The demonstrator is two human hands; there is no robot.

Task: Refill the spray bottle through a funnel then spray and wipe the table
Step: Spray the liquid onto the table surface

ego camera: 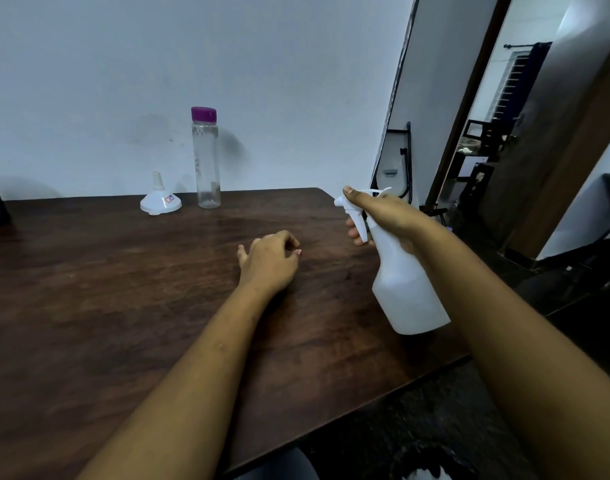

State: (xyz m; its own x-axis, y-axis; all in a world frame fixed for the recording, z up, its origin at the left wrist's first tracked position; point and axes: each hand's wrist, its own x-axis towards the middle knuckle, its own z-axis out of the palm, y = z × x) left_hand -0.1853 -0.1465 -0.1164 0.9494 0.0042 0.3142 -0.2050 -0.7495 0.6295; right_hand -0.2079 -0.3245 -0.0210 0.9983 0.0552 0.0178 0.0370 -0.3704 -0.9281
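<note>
Head view: spray bottle (409, 296) held tilted above the dark surface (89, 289)

The right grip (383, 216) is wrapped round the white bottle's neck, thumb along the top of the spray head and fingers at the trigger, with the nozzle pointing left. The left grip (269, 261) lies near the middle of the wood, fingers loosely curled, holding nothing. By the far wall a white funnel (160, 202) sits mouth-down just beside an upright clear bottle (206, 161) with a purple cap.
</note>
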